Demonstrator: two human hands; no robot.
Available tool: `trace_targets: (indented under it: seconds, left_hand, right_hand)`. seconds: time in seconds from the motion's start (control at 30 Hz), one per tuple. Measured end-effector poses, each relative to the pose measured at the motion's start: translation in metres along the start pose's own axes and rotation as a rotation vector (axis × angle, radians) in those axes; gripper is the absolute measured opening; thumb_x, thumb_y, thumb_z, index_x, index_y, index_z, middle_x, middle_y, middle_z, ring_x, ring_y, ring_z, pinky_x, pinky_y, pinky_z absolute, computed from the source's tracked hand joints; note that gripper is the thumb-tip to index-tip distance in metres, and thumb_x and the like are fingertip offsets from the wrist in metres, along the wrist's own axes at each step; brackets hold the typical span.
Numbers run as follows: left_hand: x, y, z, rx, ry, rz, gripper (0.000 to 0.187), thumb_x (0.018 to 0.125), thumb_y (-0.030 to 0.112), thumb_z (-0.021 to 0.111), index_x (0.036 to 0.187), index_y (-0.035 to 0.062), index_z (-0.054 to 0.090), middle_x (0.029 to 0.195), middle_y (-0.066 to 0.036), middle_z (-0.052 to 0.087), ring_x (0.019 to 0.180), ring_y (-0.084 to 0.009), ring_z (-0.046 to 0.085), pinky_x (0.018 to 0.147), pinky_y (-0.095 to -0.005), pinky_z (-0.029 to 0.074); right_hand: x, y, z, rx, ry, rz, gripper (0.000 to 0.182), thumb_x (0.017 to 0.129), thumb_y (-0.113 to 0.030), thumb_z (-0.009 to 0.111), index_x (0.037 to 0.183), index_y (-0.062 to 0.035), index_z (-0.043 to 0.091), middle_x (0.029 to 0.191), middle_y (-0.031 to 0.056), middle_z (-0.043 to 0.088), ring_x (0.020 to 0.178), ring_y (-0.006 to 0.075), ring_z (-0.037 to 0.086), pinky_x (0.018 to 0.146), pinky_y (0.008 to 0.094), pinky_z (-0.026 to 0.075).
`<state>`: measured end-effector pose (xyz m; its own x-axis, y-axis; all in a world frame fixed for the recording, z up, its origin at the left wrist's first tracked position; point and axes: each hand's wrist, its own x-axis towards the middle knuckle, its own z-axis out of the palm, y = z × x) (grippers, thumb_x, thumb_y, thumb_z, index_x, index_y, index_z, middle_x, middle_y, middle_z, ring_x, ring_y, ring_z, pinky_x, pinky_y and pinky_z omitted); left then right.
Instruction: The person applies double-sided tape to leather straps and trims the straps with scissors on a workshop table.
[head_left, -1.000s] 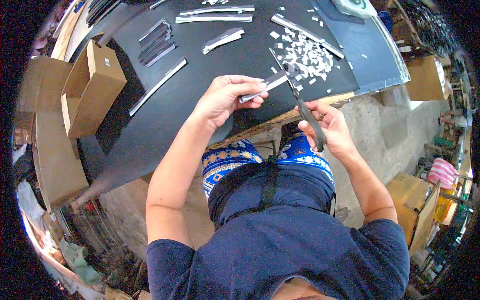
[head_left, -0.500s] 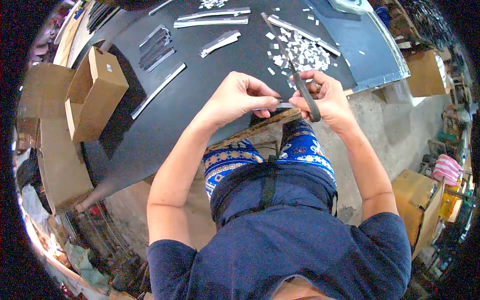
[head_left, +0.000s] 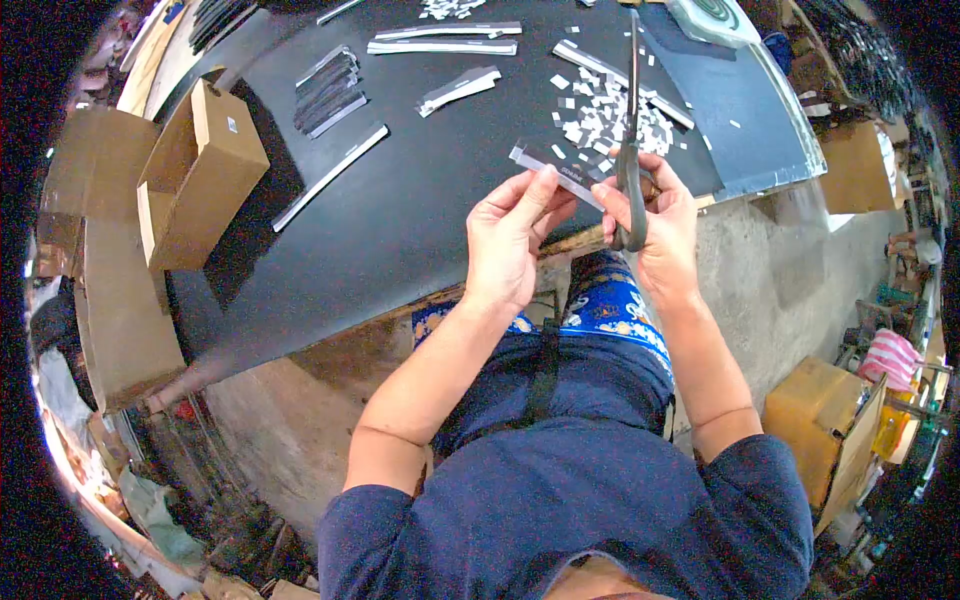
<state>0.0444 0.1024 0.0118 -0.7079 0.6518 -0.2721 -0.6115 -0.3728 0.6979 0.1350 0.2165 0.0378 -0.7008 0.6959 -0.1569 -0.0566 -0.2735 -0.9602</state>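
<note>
My left hand [head_left: 506,240] is closed on a narrow grey-and-white label strip [head_left: 572,180] with small print, pinching it between thumb and fingers. One end of the strip sticks out beyond the thumb, pointing up and left. My right hand [head_left: 668,232] has dark-handled scissors [head_left: 629,185] in its grip, blades pointing away over the table. Its thumb also meets the strip's other end. Just past the hands lies a heap of small cut white pieces [head_left: 615,125], with a longer strip [head_left: 665,108] across it.
On the black table [head_left: 420,210] lie long white-edged strips [head_left: 445,45], a short stack of strips [head_left: 458,90], a dark bundle [head_left: 330,92] and a single strip [head_left: 330,178]. An open cardboard box [head_left: 205,170] stands at the left. A wooden edge [head_left: 585,238] runs in front of me.
Both hands have risen slightly, my left one moving right and turning upward. The strip now shows its printed face at a slant. The scissors have swung more upright.
</note>
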Motion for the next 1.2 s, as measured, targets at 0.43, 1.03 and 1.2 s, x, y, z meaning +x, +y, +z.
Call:
trace_targets:
  seconds: [0.43, 1.03, 1.2]
  left_hand:
    - [0.011, 0.011, 0.009, -0.018, 0.004, -0.013, 0.021, 0.091, 0.017, 0.062, 0.104, 0.0, 0.061, 0.101, -0.015, 0.068, 0.09, -0.0224, 0.068, 0.078, -0.0318, 0.056]
    - [0.033, 0.061, -0.011, 0.576, -0.358, -0.33, 0.013, 0.082, 0.014, 0.068, 0.085, 0.0014, 0.066, 0.078, -0.012, 0.069, 0.065, -0.0169, 0.067, 0.063, -0.0266, 0.055]
    - [0.034, 0.061, -0.009, 0.595, -0.401, -0.348, 0.014, 0.081, 0.015, 0.069, 0.084, 0.0017, 0.066, 0.077, -0.012, 0.069, 0.065, -0.0162, 0.067, 0.063, -0.0258, 0.054]
  right_hand:
    - [-0.013, 0.013, 0.001, -0.029, -0.047, 0.085, 0.049, 0.076, -0.006, 0.078, 0.117, -0.0013, 0.052, 0.075, 0.0022, 0.061, 0.056, 0.0081, 0.057, 0.047, 0.0215, 0.045]
    - [-0.022, -0.031, -0.037, -0.351, -0.52, 0.405, 0.046, 0.076, -0.023, 0.08, 0.107, 0.0, 0.055, 0.071, 0.0023, 0.061, 0.045, 0.0082, 0.054, 0.04, 0.022, 0.042]
    - [-0.02, -0.028, -0.036, -0.376, -0.524, 0.372, 0.045, 0.076, -0.023, 0.08, 0.105, 0.0003, 0.054, 0.069, 0.0015, 0.059, 0.044, 0.0083, 0.053, 0.039, 0.0224, 0.041]
